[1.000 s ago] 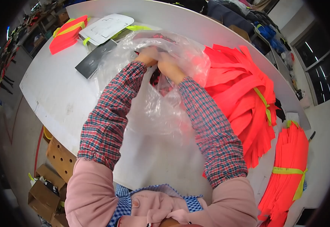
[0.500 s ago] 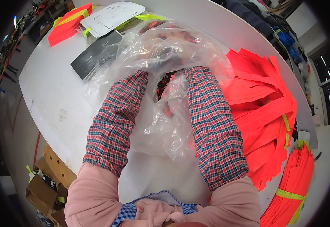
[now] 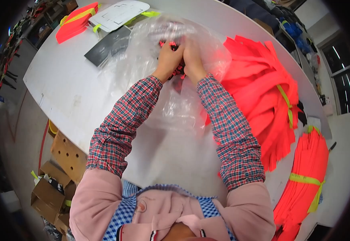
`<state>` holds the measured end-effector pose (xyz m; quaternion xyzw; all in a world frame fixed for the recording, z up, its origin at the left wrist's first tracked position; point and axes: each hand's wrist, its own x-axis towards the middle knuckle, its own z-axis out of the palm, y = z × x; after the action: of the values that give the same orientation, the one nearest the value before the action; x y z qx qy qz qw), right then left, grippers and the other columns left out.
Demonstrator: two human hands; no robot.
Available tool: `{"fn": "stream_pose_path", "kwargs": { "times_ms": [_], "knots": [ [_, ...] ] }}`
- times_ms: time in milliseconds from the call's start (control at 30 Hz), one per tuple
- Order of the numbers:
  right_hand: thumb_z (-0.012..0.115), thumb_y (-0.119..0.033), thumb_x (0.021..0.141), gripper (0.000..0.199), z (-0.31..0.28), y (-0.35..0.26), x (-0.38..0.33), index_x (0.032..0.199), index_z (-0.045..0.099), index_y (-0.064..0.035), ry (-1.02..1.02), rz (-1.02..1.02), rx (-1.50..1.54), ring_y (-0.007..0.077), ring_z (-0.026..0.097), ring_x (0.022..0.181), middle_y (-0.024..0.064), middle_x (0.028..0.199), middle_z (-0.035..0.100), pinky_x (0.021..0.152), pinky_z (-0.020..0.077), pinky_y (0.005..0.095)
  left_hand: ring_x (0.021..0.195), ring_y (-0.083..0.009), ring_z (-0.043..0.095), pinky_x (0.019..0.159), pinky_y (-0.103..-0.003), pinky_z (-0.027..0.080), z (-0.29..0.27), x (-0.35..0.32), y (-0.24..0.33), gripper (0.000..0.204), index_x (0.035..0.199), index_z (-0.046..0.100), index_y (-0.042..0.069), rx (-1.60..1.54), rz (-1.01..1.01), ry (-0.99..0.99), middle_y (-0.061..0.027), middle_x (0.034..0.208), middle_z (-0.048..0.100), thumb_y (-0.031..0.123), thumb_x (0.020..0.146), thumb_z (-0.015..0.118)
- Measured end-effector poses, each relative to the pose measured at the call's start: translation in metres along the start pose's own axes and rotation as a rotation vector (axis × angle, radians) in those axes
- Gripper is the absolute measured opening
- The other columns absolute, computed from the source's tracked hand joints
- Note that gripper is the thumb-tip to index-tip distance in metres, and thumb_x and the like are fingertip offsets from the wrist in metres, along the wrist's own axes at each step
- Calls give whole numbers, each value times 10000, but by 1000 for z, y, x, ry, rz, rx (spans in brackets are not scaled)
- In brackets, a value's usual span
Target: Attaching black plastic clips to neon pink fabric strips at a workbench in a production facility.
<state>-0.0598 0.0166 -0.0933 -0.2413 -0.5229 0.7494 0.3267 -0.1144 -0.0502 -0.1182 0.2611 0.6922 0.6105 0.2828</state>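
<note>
Inside the clear plastic bag (image 3: 175, 92), both hands' fingers (image 3: 171, 48) grip a dark red-flecked bundle (image 3: 178, 72).

Your fingertips vanish into the small dark-and-red bundle (image 3: 178, 60) atop the crumpled clear plastic bag (image 3: 175, 100); what that bundle is, you cannot tell.
</note>
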Motion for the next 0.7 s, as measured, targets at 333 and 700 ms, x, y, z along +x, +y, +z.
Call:
{"fn": "stream_pose_path", "kwargs": {
  "times_ms": [333,700],
  "knots": [
    [392,-298,1003,343,-103,0,-202,1075,534,5,72,-178,-98,135,500,891,46,946,549,790,412,285,1028,-359,542,880,-381,444,82,-206,-15,549,1275,440,14,169,490,186,-210,1117,523,219,807,641],
    [468,-238,954,331,-176,31,-298,1159,552,8,123,-328,-849,362,548,974,201,1046,563,842,436,420,931,-403,606,778,-437,516,81,-299,-38,611,1299,452,89,809,445,-293,-233,1299,458,367,793,651]
  ]
}}
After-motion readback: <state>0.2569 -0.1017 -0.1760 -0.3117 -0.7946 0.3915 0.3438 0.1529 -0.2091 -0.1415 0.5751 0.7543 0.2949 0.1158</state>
